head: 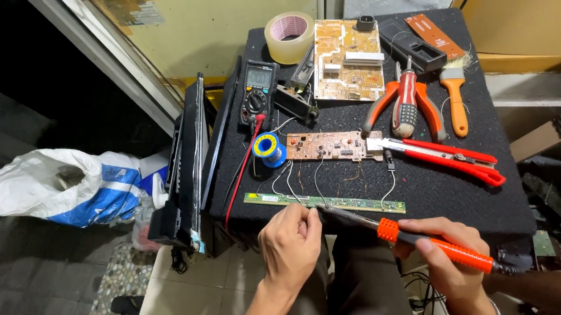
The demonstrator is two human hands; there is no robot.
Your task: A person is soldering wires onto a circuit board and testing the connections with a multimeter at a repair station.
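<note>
My right hand [447,258] grips an orange-handled soldering iron [424,239], whose dark tip reaches left to the long green circuit strip [323,202] at the near edge of the black table [427,187]. My left hand [291,242] is pinched shut right beside the iron's tip, at the strip; what it pinches is too small to tell. Thin wires [295,179] run from the strip up to a brown circuit board [332,146]. A blue spool of solder [269,148] lies left of that board.
On the table stand a multimeter [258,93] with a red lead, a tape roll [290,37], a large beige board [347,61], orange pliers [400,103], a screwdriver, red cutters [455,158], and a brush [455,96]. A dark panel [189,164] leans left; a white-blue bag [65,189] lies on the floor.
</note>
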